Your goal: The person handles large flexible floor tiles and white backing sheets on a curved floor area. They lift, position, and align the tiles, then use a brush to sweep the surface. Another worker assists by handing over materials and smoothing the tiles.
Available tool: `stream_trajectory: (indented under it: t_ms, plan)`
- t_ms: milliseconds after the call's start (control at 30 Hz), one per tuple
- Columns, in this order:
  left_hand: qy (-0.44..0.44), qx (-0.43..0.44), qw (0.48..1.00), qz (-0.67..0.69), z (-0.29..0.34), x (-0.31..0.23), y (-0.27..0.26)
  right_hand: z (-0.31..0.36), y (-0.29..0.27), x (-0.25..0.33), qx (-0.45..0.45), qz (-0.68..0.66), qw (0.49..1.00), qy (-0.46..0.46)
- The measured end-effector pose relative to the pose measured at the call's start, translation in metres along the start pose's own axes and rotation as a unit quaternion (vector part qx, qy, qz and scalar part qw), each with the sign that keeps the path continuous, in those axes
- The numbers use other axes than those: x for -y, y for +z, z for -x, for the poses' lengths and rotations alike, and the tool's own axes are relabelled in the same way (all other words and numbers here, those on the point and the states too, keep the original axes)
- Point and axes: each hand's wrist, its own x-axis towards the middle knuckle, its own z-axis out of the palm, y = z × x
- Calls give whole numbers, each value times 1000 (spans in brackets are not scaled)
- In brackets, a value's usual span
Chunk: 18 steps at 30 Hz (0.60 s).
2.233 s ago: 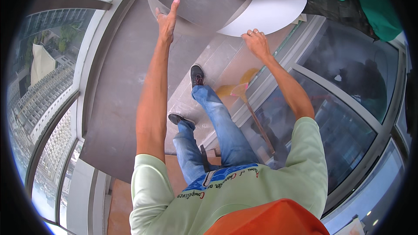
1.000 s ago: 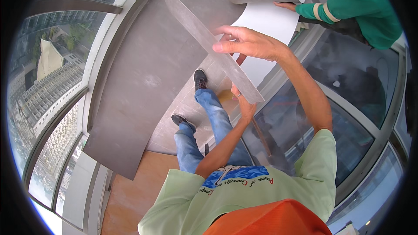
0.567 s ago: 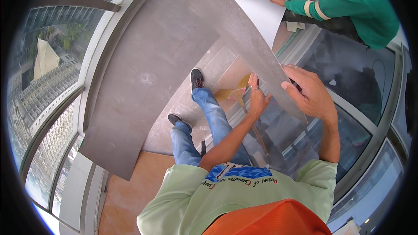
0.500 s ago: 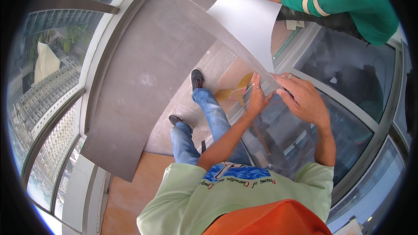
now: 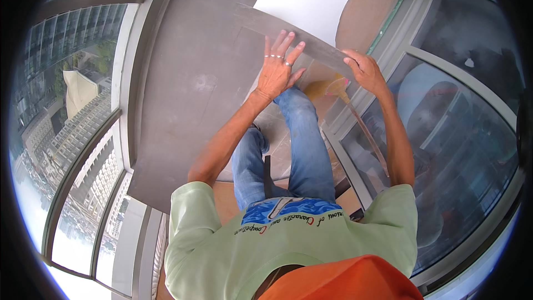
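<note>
The thin sheet [image 5: 311, 0], white on 1 face and dull grey on the other, is curved and raised above the floor [image 5: 363, 14], toward its right edge. It looks light and bendable, maybe springy, and could crease if pinched hard; better to hold its near edge at 2 separated places. The right hand [image 5: 363, 72] grips this edge; the left hand [image 5: 275, 75] is open, fingers spread, and I cannot tell if it presses. A broom [image 5: 336, 87] is by the floor's right edge.
</note>
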Motion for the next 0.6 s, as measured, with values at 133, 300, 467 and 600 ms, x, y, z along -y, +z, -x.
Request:
stream_trajectory:
  t_ms: [133,300,467,600]
  plan:
    - [150,88,974,-146,0,46,17,-17,32,-59,30,-105,994,4]
    - [189,198,928,-254,-27,68,35,-71,60,-115,117,-168,979,-4]
    - [158,245,916,-275,-27,132,87,-151,116,-153,121,-85,987,-58]
    - [181,276,903,-275,-12,193,134,-166,183,-154,-100,274,955,-56]
